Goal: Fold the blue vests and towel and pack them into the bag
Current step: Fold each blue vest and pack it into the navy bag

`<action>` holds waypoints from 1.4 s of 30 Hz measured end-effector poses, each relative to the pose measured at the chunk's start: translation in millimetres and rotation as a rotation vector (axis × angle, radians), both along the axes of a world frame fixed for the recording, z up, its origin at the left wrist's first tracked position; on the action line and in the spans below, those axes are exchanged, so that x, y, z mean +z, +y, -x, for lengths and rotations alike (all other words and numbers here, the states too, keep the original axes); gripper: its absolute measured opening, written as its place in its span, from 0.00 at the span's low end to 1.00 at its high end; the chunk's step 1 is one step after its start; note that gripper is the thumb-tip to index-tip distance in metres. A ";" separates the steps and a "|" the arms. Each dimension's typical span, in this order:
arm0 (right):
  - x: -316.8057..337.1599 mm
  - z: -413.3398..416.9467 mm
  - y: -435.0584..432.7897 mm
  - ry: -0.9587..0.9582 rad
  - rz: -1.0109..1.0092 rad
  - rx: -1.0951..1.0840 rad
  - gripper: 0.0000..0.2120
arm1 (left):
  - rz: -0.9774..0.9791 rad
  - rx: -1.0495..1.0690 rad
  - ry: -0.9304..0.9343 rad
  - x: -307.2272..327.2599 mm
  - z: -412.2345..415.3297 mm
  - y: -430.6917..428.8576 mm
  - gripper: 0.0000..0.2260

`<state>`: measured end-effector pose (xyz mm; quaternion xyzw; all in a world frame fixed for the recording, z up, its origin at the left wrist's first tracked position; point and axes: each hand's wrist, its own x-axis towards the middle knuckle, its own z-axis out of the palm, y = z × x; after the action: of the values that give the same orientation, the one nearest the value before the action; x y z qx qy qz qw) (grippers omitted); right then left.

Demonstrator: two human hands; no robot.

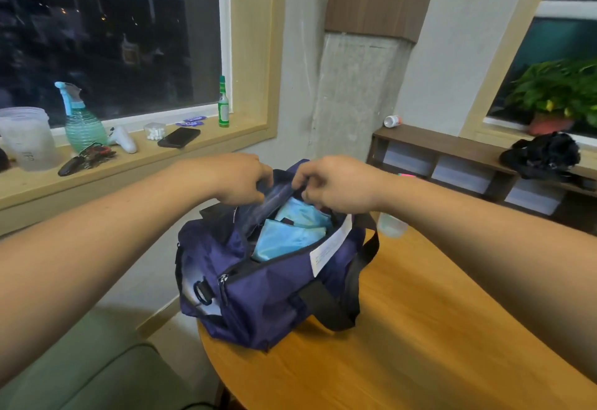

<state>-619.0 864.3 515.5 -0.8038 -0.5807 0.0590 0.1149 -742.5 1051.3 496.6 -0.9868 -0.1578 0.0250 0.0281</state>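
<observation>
Bag (268, 296) holds the folded blue fabric (290, 235); your left hand (239, 180) and right hand (339, 183) both pinch its far rim, so zipping shut looks next.

Both bare forearms reach forward and converge, wrists level; the left hand (239, 180), knuckles up, curls its fingers and pinches fabric at the opening of the bag (268, 299); the right hand (336, 183), just beside the left, pinches that fabric with curled fingers too; the hands sit close but apart.
</observation>
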 end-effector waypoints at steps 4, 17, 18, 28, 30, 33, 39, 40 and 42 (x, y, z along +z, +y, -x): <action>14.6 3.6 -70.6 0.059 -0.157 -0.053 0.09 | -0.011 -0.002 -0.070 8.7 -9.0 -29.9 0.14; 18.1 34.8 -329.5 0.034 -0.132 -0.390 0.04 | 0.392 -0.378 -0.360 36.4 -49.8 -244.2 0.03; 16.7 38.8 -348.5 0.029 -0.139 -0.423 0.04 | 0.434 -0.409 -0.354 31.9 -53.1 -262.3 0.03; -4.7 71.4 -518.0 -0.072 -0.191 -0.725 0.02 | 0.578 -0.542 -0.380 -28.1 -81.4 -408.0 0.02; -13.3 76.1 -545.7 -0.092 -0.202 -0.796 0.02 | 0.610 -0.540 -0.379 -51.3 -84.2 -423.0 0.01; -31.1 77.2 -579.8 -0.150 -0.207 -0.905 0.06 | 0.614 -0.526 -0.365 -96.7 -89.4 -436.6 0.03; -66.2 67.3 -633.9 -0.265 -0.124 -1.095 0.15 | 0.490 -0.521 -0.230 -178.5 -90.4 -442.5 0.20; -69.7 64.6 -640.5 -0.277 -0.112 -1.126 0.17 | 0.485 -0.504 -0.216 -187.9 -89.0 -442.4 0.22; -75.2 58.5 -651.3 -0.298 -0.072 -1.178 0.19 | 0.428 -0.457 -0.196 -202.6 -86.6 -442.7 0.26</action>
<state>-677.5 213.0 440.3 -0.9851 -0.0498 -0.1476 0.0729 -655.8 608.6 294.0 -0.9778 0.0747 -0.0442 -0.1906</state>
